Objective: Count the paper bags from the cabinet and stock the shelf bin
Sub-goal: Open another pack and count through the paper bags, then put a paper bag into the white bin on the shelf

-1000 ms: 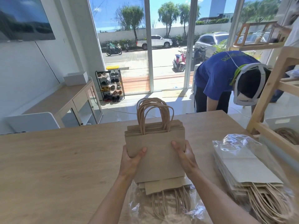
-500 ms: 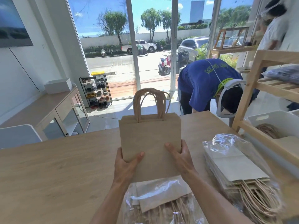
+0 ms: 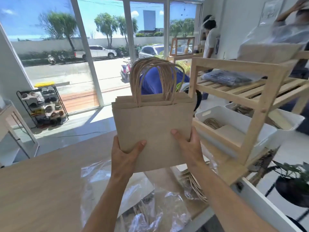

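A stack of flat brown paper bags (image 3: 155, 124) with twisted handles is held upright in the air above the wooden table (image 3: 41, 185). My left hand (image 3: 123, 158) grips its lower left edge, thumb on the front. My right hand (image 3: 189, 148) grips its lower right edge the same way. To the right, a white bin (image 3: 237, 121) sits on the lower level of the wooden shelf (image 3: 255, 97) and holds some paper bags. Plastic wrap with more bags (image 3: 147, 203) lies on the table below my arms.
A second white bin (image 3: 287, 119) sits further right on the shelf. Folded cloth (image 3: 229, 77) lies on the shelf's upper level. A person in blue (image 3: 150, 84) bends behind the bags; another stands at the back. A potted plant (image 3: 294, 186) is at lower right.
Both hands have lifted the bag stack off the table and carried it up and to the right, toward the shelf. My view has swung right.
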A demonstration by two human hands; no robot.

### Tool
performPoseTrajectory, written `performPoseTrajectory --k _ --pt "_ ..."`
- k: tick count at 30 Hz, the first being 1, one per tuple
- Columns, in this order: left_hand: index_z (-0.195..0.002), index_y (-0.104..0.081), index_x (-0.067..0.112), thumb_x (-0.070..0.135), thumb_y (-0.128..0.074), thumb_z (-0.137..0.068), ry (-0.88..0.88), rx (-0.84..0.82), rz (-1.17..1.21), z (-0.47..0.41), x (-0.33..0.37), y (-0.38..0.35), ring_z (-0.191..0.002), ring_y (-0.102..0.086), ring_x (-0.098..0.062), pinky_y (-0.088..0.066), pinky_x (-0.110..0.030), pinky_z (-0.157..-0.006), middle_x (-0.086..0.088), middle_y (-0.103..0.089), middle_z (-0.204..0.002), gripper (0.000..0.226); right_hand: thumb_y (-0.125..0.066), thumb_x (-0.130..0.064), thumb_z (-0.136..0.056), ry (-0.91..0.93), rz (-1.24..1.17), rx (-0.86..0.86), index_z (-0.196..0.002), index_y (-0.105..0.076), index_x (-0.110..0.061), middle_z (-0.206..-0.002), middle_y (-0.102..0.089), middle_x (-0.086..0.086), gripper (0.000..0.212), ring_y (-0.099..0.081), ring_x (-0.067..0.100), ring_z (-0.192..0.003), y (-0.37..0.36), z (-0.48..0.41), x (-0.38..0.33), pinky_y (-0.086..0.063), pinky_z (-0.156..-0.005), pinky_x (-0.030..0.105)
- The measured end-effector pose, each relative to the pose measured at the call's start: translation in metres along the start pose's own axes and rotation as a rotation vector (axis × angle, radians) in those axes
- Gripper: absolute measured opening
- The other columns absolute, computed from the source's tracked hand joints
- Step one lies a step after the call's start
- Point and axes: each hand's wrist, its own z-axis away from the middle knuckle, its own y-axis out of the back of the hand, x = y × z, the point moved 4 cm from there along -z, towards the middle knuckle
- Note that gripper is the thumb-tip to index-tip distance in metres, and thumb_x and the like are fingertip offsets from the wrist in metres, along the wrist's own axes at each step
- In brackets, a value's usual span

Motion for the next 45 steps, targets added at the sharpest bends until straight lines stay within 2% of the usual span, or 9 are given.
performPoseTrajectory --k 7,11,19,23,25,32,36,43,45 --pt "-0.097 -0.057 0.033 0.026 -0.086 -0.061 0.035 -0.18 0.043 0.062 0.008 -0.111 -0.084 -0.069 -0.007 -0.054 -0.022 -0.067 0.009 -0.07 -0.095 0.046 -0.073 -0.016 -0.083 0.06 0.044 0.191 -0.099 -0.057 -0.024 -0.096 -0.07 -0.005 0.024 -0.067 0.003 -0.077 0.126 0.036 -0.048 -0.053 -0.064 0.02" --pt "-0.098 -0.056 0.036 0.03 -0.083 -0.061 0.044 -0.269 0.057 0.104 0.017 -0.17 -0.084 -0.069 -0.005 -0.053 -0.02 -0.067 0.012 -0.07 -0.096 0.046 -0.072 -0.017 -0.083 0.069 0.066 0.288 -0.1 -0.058 -0.024 -0.098 -0.071 -0.004 0.023 -0.068 0.01 -0.084 0.195 0.063 -0.075 -0.055 -0.071 0.026" --pt "-0.105 -0.058 0.036 0.033 -0.086 -0.065 0.065 -0.491 0.049 0.184 0.022 -0.286 -0.091 -0.069 -0.008 -0.055 -0.028 -0.075 0.012 -0.073 -0.1 0.049 -0.07 -0.022 -0.085 0.071 0.16 0.517 -0.096 -0.057 -0.026 -0.093 -0.069 -0.008 0.018 -0.066 0.0 -0.073 0.326 0.12 -0.12 -0.052 -0.062 0.018" --pt "-0.099 -0.058 0.033 0.027 -0.086 -0.069 0.099 -0.614 0.001 0.207 0.017 -0.34 -0.085 -0.068 -0.001 -0.053 -0.016 -0.07 0.012 -0.072 -0.094 0.042 -0.069 -0.028 -0.086 0.031 0.175 0.639 -0.095 -0.055 -0.027 -0.1 -0.068 -0.005 0.017 -0.065 0.01 -0.084 0.38 0.138 -0.124 -0.053 -0.073 0.029" --pt "-0.103 -0.058 0.029 0.028 -0.085 -0.07 0.146 -0.679 -0.023 0.211 0.009 -0.359 -0.089 -0.07 -0.006 -0.056 -0.027 -0.077 0.009 -0.073 -0.098 0.043 -0.069 -0.031 -0.085 -0.004 0.152 0.691 -0.095 -0.056 -0.029 -0.102 -0.068 -0.004 0.016 -0.065 0.014 -0.088 0.398 0.141 -0.117 -0.053 -0.076 0.033" --pt "-0.128 -0.049 0.028 0.048 -0.052 -0.092 0.341 -0.936 -0.194 0.198 -0.025 -0.427 -0.105 -0.063 -0.016 -0.049 -0.042 -0.098 0.003 -0.064 -0.118 0.041 -0.069 -0.063 -0.061 -0.248 0.115 0.829 -0.114 -0.061 -0.029 -0.107 -0.07 -0.006 0.064 -0.067 0.02 -0.096 0.458 0.123 -0.078 -0.053 -0.092 0.046" --pt "-0.14 -0.044 0.026 0.057 -0.042 -0.089 0.382 -0.956 -0.329 0.166 -0.052 -0.458 -0.112 -0.058 -0.021 -0.043 -0.044 -0.104 0.0 -0.058 -0.129 0.059 -0.069 -0.063 -0.061 -0.363 0.108 0.835 -0.1 -0.061 -0.028 -0.107 -0.069 0.0 0.053 -0.067 0.026 -0.095 0.477 0.086 -0.063 -0.053 -0.091 0.048" --pt "-0.13 -0.047 0.02 0.049 -0.039 -0.097 0.519 -0.873 -0.355 0.124 -0.087 -0.49 -0.094 -0.06 -0.016 -0.045 -0.03 -0.07 0.001 -0.061 -0.11 0.045 -0.062 -0.054 -0.082 -0.503 0.207 0.751 -0.116 -0.055 -0.015 -0.112 -0.064 0.007 0.052 -0.062 0.031 -0.101 0.499 0.014 -0.047 -0.048 -0.096 0.047" --pt "-0.124 -0.05 0.019 0.047 -0.04 -0.098 0.553 -0.806 -0.353 0.114 -0.092 -0.496 -0.091 -0.061 -0.017 -0.046 -0.03 -0.069 -0.001 -0.062 -0.11 0.039 -0.061 -0.054 -0.082 -0.516 0.234 0.719 -0.116 -0.056 -0.013 -0.112 -0.065 0.008 0.054 -0.062 0.031 -0.101 0.504 -0.007 -0.043 -0.049 -0.096 0.048"
